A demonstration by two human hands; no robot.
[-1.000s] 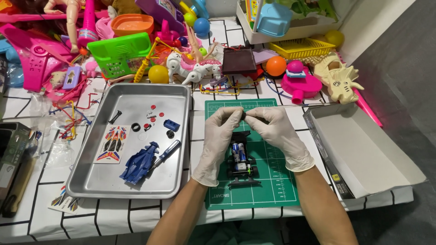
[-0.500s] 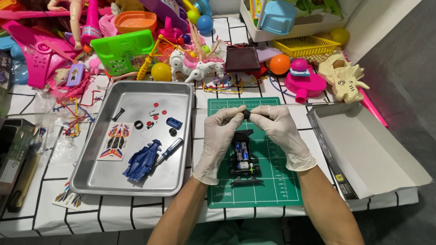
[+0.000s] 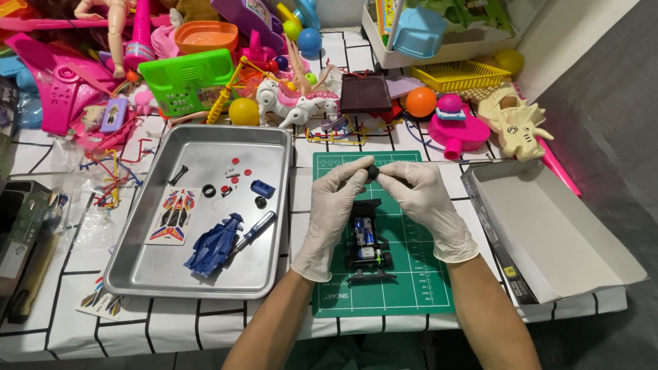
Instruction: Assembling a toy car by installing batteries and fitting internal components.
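Both hands wear white gloves and meet above a green cutting mat. My left hand and my right hand pinch one small black part between their fingertips; it looks like a tiny wheel, though I cannot be sure. Below the hands a black toy car chassis with two batteries showing lies on the mat. It is untouched.
A metal tray left of the mat holds a blue car shell, a screwdriver, a sticker sheet and several small parts. An open white box lies at the right. Toys crowd the back of the table.
The hands stay together over the mat, still working the small black part. The view shifted slightly; nothing else moved.
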